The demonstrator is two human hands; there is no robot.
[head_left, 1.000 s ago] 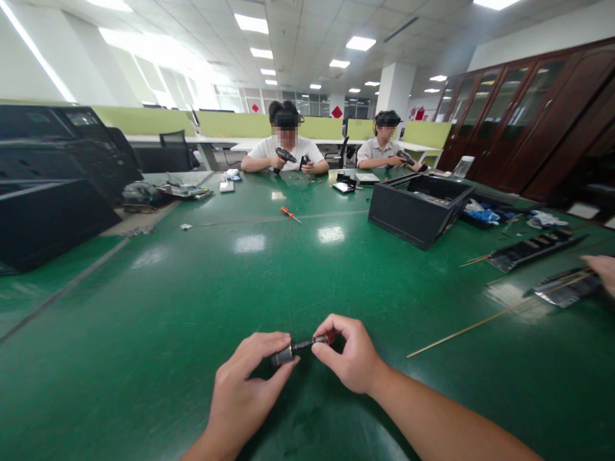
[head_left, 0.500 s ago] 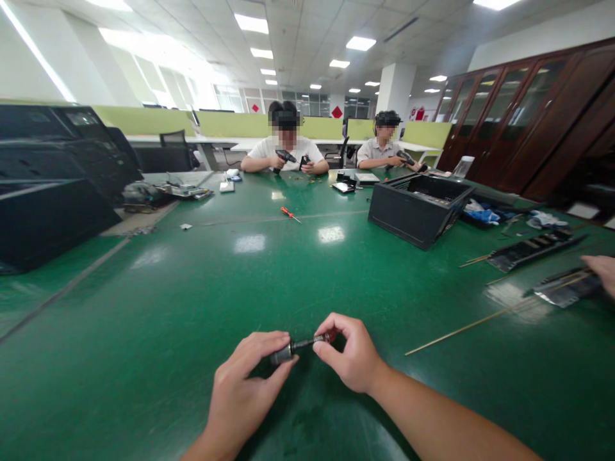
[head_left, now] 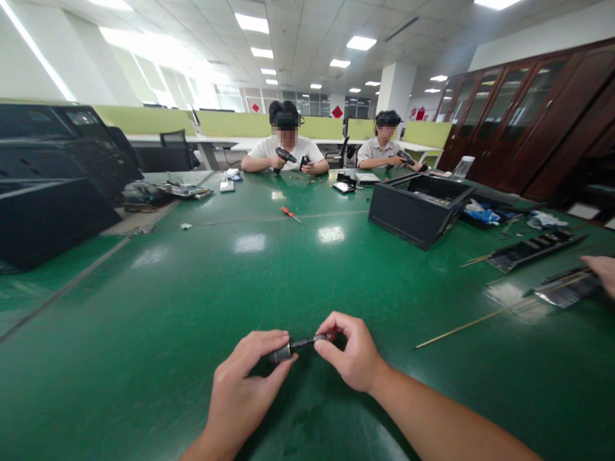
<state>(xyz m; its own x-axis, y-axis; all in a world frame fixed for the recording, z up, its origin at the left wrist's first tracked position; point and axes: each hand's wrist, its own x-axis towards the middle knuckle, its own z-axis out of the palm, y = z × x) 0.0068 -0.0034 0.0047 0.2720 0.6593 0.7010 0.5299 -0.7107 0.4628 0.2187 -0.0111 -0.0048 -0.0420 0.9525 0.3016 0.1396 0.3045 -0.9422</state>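
Low in the middle of the view, my left hand [head_left: 252, 381] is closed around a dark cylinder [head_left: 282, 354] with a shiny metal ring at its right end. A thin dark shaft [head_left: 302, 343] runs from that cylinder toward my right hand [head_left: 353, 352]. My right thumb and fingers pinch a small dark reddish piece [head_left: 325, 337] at the shaft's far end; the fingers partly cover it. Whether the piece and the shaft are one part, I cannot tell. Both hands are just above the green table [head_left: 192, 307].
An orange-handled screwdriver [head_left: 287, 212] lies mid-table. A black computer case [head_left: 408, 208] stands beyond it to the right. At far right another person's hand [head_left: 600, 270] is by a thin brass rod [head_left: 461, 330]. Two co-workers sit opposite with power drills [head_left: 285, 155]. Black equipment [head_left: 52, 221] fills the left.
The long brass rod at right has shifted a little to the right, away from me. My two hands and what they hold have barely moved.
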